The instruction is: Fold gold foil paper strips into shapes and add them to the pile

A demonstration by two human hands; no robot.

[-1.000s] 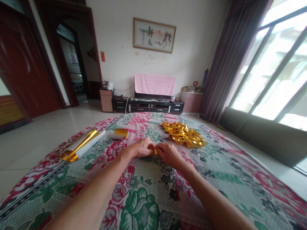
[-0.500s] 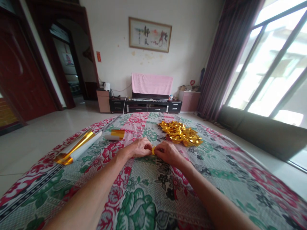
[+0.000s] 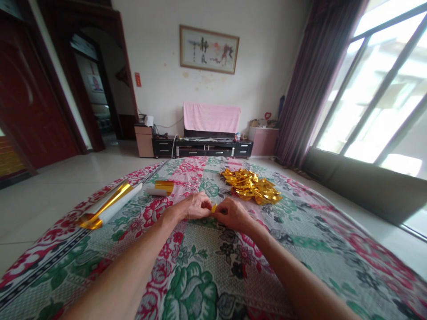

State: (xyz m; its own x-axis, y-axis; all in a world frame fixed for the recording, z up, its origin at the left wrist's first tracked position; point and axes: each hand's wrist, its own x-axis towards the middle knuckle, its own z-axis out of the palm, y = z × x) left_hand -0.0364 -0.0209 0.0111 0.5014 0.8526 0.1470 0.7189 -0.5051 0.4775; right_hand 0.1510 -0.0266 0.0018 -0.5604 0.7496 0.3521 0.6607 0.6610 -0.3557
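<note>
A small piece of gold foil paper (image 3: 214,207) sits pinched between my two hands, low over the middle of the cloth. My left hand (image 3: 197,206) is closed on its left side, thumb and fingers together. From the right, my right hand (image 3: 232,213) grips the other side with bent fingers. Most of the foil is hidden behind the fingertips. Just beyond my right hand lies a heap of folded gold foil pieces (image 3: 251,186). Off to the left are a short stack of gold and white foil paper (image 3: 163,187) and a longer curled roll of it (image 3: 113,204).
A flowered cloth (image 3: 190,284) covers the round-edged surface under my arms. Past its far edge stands a low black TV cabinet (image 3: 200,149), with a pink cloth (image 3: 211,116) draped above it. A purple curtain (image 3: 300,84) and a window are on the right.
My hands have drawn slightly closer around the foil, so less of it shows, and a small point now sticks up between the fingers. The heap and the rolls have stayed put.
</note>
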